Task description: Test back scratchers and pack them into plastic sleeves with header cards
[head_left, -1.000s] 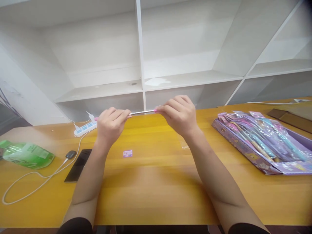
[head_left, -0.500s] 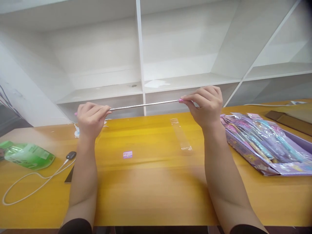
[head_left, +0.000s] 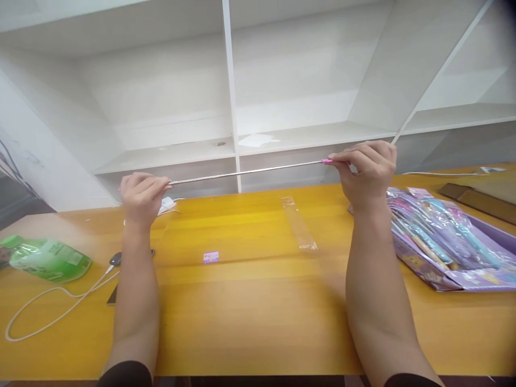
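A thin, silvery telescopic rod (head_left: 250, 171) stretches nearly level between my hands, above the back of the table. My left hand (head_left: 143, 196) is closed round its left end, which the fingers mostly hide. At the other end, my right hand (head_left: 368, 169) pinches a pink tip (head_left: 327, 161) between thumb and fingers. Below the rod, a clear plastic sleeve (head_left: 299, 223) lies flat on the wooden table (head_left: 250, 322). A small pink-and-purple card (head_left: 210, 257) lies to the left of the sleeve.
On the right, a purple display box (head_left: 427, 269) holds several wrapped, colourful sticks. A green bottle (head_left: 50, 259) lies on its side at the left, near a white cable (head_left: 36, 293) with a black plug-like piece (head_left: 115, 259). White shelves (head_left: 294, 137) stand behind the table.
My right hand has moved to the right and my left hand slightly left. The span of rod showing between them has grown longer.
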Motion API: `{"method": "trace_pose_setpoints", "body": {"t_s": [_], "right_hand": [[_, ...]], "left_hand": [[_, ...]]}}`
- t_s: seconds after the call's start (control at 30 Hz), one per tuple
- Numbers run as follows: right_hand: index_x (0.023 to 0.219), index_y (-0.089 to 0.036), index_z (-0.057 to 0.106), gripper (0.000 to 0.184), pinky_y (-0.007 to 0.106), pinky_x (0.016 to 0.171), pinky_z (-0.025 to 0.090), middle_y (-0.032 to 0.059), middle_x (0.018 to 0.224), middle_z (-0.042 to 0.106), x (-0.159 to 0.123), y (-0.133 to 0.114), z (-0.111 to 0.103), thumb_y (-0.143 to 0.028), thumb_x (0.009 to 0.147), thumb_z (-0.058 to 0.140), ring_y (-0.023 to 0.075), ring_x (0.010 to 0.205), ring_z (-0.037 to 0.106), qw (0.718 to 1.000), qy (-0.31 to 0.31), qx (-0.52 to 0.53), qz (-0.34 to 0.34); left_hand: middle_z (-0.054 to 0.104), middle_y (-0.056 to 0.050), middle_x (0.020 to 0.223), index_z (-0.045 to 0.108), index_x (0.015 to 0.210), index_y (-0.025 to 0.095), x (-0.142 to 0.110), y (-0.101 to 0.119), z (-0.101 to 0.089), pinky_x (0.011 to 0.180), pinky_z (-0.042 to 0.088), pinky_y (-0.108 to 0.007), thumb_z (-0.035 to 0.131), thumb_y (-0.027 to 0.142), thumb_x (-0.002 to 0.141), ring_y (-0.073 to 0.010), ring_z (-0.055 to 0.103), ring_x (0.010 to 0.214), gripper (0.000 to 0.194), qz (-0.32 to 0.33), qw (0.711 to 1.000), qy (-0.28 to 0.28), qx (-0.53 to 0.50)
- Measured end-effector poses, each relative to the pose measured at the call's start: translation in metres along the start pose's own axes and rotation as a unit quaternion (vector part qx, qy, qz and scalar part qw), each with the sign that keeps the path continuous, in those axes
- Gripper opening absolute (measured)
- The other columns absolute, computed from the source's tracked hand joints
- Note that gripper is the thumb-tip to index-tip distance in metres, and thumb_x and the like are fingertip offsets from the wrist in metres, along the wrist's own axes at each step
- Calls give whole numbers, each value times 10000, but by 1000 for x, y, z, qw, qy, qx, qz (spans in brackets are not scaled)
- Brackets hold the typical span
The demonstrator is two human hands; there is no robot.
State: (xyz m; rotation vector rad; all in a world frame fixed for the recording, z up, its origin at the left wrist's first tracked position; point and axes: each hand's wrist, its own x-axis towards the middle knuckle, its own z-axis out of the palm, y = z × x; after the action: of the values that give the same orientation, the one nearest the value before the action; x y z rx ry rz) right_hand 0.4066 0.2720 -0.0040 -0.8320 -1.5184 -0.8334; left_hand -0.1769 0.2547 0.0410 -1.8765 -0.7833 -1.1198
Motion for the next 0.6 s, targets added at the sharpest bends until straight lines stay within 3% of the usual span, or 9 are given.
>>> {"method": "trace_pose_setpoints", "body": {"t_s": [0.17, 0.27, 0.33, 0.43, 0.6], "right_hand": [[629, -289, 801, 529, 493, 796, 315, 90, 585, 718, -12, 74, -13, -779, 826, 829, 232, 690, 623, 989, 110, -88, 39], [526, -262, 725, 649, 489, 790, 338, 87, 525, 660, -18, 94, -19, -853, 780, 807, 219, 661, 594, 979, 110, -144, 94], [608, -249, 730, 609, 464, 841, 391, 71, 621, 700, -18, 82, -18, -799, 866, 773, 226, 736, 629, 974, 77, -164, 133], [796, -231, 745, 406, 423, 927, 437, 61, 775, 716, -15, 45, -13, -583, 998, 738, 232, 858, 646, 974, 27, -167, 149], [894, -237, 753, 134, 389, 936, 441, 87, 876, 681, -6, 8, -10, -348, 962, 784, 259, 927, 588, 974, -50, -138, 171]], "left_hand": [[773, 36, 815, 764, 966, 313, -12, -26, -11, 828, 415, -433, 666, 490, 1057, -245, 629, 882, 222, -17, 1000, 4, -24], [765, 9, 823, 763, 923, 279, -16, -31, -14, 820, 413, -423, 638, 541, 1065, -233, 620, 886, 323, -45, 998, -20, -33], [749, -7, 825, 762, 906, 262, -15, -29, -15, 827, 397, -416, 644, 547, 1062, -229, 606, 892, 346, -74, 997, -20, -23], [724, -17, 830, 764, 909, 245, -12, -25, -18, 837, 381, -409, 647, 561, 1059, -215, 586, 875, 369, -110, 994, -22, -9], [737, -26, 866, 775, 936, 270, -8, -22, -21, 812, 388, -408, 632, 522, 1071, -224, 625, 861, 319, -107, 994, -18, 16]]}}
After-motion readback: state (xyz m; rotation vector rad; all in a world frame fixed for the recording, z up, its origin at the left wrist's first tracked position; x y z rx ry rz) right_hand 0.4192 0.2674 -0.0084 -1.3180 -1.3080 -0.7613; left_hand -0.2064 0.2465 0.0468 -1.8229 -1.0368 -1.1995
